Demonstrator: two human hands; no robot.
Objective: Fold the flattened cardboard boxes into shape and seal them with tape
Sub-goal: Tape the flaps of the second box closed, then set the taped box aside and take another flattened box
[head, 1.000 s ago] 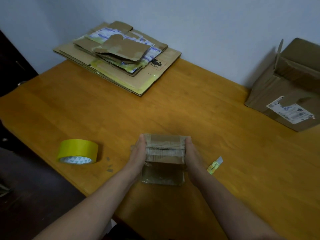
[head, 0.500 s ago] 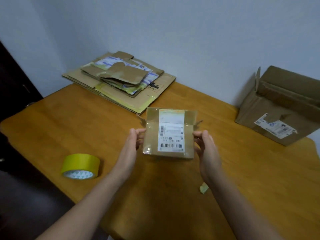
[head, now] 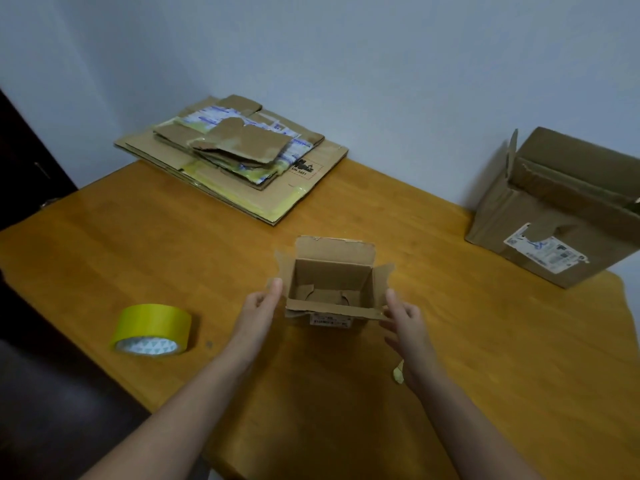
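A small cardboard box [head: 332, 278] stands upright on the wooden table [head: 138, 244], its top open and its flaps spread outward. A white label shows low on its near wall. My left hand [head: 258, 313] holds the box's left side, thumb up along the left flap. My right hand [head: 407, 323] holds the near right corner, thumb beside the right flap. Most of my fingers are hidden behind the hands. A roll of yellow tape [head: 152, 327] lies on the table to the left of my left arm.
A stack of flattened cardboard boxes [head: 242, 157] lies at the table's far edge by the wall. A large open cardboard box [head: 554, 216] stands at the far right. A small yellow object [head: 398, 374] peeks out beside my right wrist. The table's left edge drops to a dark floor.
The small box was turned over in my hands, label side toward me half a second ago. It now stands on the table with its open top up.
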